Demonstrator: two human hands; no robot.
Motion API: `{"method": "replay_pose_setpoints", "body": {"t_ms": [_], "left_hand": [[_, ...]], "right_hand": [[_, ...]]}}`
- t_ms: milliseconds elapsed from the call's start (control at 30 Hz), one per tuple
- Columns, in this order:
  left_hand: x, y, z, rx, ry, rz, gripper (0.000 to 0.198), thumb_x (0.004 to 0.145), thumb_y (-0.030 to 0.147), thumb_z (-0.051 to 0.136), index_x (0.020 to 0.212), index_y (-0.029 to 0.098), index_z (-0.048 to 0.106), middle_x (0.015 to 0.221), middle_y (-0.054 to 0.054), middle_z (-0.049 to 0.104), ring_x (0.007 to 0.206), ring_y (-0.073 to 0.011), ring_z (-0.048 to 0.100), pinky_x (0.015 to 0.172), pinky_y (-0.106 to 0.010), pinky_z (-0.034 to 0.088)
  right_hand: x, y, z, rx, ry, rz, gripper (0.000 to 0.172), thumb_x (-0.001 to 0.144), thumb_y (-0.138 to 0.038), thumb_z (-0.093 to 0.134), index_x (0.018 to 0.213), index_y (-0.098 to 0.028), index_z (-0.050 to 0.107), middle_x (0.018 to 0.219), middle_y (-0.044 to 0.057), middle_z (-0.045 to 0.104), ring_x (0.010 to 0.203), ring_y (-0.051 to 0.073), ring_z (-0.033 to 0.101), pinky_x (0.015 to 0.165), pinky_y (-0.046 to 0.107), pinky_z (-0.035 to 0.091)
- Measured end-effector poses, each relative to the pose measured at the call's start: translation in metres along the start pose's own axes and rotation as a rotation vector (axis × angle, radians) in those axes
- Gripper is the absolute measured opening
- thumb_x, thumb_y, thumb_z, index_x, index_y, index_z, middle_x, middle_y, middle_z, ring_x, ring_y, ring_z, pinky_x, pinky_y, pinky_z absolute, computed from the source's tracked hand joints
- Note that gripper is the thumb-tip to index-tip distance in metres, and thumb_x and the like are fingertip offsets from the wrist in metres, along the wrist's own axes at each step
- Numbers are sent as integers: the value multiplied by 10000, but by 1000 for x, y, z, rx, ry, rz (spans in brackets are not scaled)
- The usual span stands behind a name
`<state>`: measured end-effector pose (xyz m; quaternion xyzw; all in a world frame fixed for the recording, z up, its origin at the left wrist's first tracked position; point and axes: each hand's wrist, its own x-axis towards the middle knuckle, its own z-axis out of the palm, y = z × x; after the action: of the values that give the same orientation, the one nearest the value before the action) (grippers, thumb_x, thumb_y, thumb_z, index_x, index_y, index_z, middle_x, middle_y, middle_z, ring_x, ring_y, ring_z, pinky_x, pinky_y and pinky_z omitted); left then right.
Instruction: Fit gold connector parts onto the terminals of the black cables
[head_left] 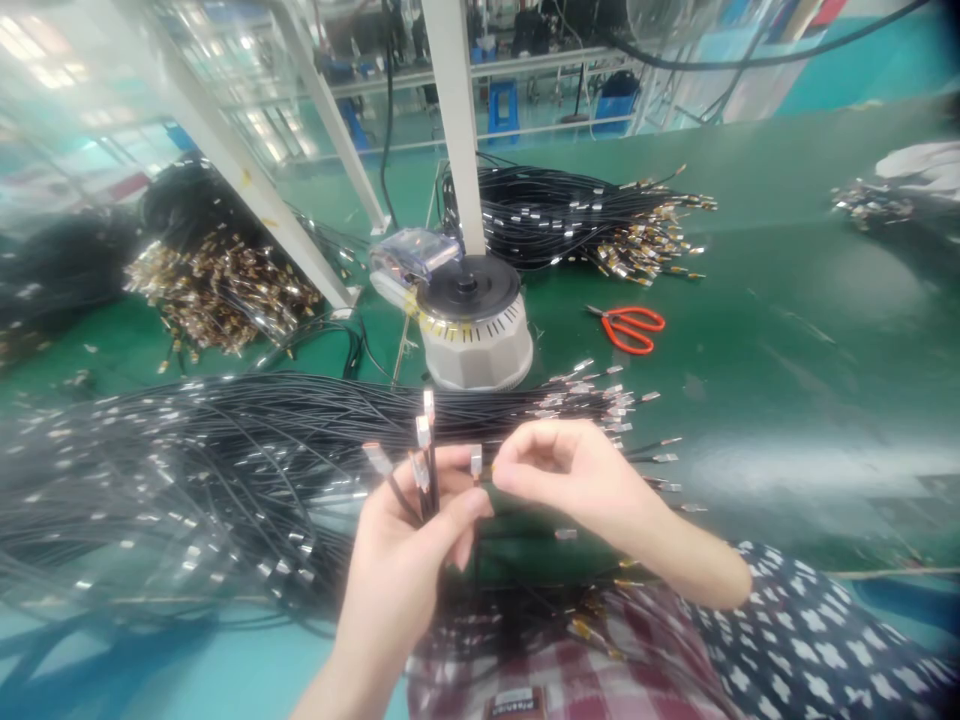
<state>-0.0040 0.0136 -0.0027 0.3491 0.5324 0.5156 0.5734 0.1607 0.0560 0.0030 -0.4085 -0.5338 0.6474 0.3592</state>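
Observation:
My left hand (pixel 401 560) is closed around several thin black cables (pixel 430 470) whose ends, with silvery-white tags, stick up between the fingers. One more cable end (pixel 476 460) stands upright between its thumb and index finger. Close beside that end, my right hand (pixel 577 470) is pinched, thumb against index finger; whatever it may hold is too small to make out. Beyond both hands, a long bundle of black cables (pixel 247 420) lies across the green table, its tagged ends (pixel 600 400) pointing right.
A round white tape dispenser (pixel 480 345) with a black top stands behind the bundle. Red-handled snips (pixel 634 328) lie to its right. More cable bundles (pixel 540 210) rest behind it, and another heap (pixel 225 285) sits at left. White frame posts (pixel 456 120) rise from the table (pixel 750 350). Other cable ends (pixel 592 630) lie at my lap.

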Motion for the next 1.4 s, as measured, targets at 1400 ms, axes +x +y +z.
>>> {"method": "replay_pose_setpoints", "body": {"t_ms": [1400], "left_hand": [[-3, 0, 0, 45, -56, -35, 212, 753, 298, 780, 906, 187, 682, 591, 34, 628, 370, -21, 397, 375, -139, 269]], "right_hand": [[-1, 7, 16, 76, 90, -10, 154, 769, -266, 666, 689, -146, 612, 676, 20, 623, 649, 143, 549, 652, 298, 442]]}}
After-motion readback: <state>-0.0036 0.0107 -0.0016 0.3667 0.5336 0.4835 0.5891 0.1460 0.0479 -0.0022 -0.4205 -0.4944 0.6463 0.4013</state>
